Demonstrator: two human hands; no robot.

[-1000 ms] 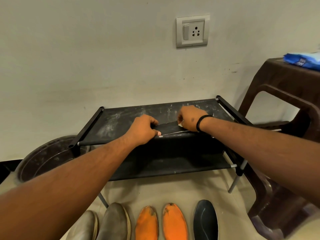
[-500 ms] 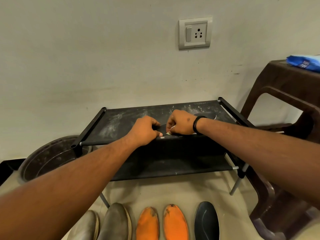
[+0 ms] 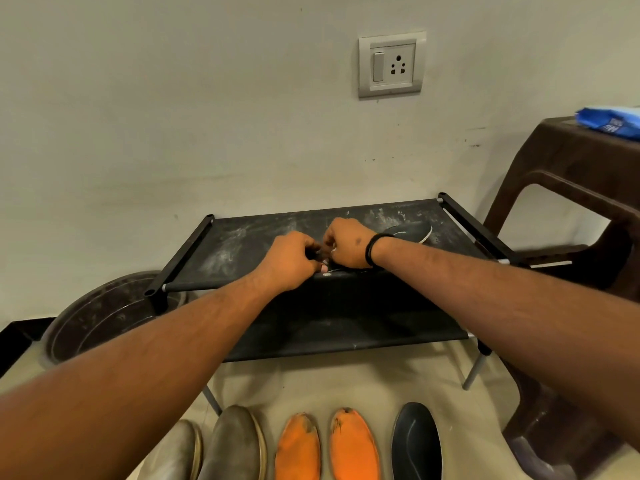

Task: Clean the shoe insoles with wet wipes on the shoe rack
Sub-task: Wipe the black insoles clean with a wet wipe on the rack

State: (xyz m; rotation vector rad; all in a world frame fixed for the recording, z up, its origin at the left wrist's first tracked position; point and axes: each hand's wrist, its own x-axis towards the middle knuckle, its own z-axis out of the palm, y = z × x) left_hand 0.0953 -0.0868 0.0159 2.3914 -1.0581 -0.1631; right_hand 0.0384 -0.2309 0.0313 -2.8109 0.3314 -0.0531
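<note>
On the top shelf of the rack [image 3: 242,247] lies a dark insole [image 3: 410,233], its far end now showing beyond the right wrist; 1 s ago the right hand covered more of that end. Both hands sit at the insole's near end, by the shelf's front edge. The left hand [image 3: 289,261] has its fingers curled down on that near end, holding it in place, much where it was 1 s ago. The right hand [image 3: 348,242] has slid left along the insole since then and now touches the left hand; its fingers are bunched around a white wipe [image 3: 333,250], of which only a sliver shows, pressed on the insole. A black band [image 3: 372,249] circles the right wrist.

On the floor in front of the rack lie 5 more insoles in a row: 2 grey [image 3: 235,445], 2 orange [image 3: 298,448], and 1 black [image 3: 415,441]. A dark tub [image 3: 104,317] stands left of the rack. A brown stool [image 3: 568,174] stands to the right, with a blue wipes pack [image 3: 613,121] on top. A socket [image 3: 391,65] is on the wall above.
</note>
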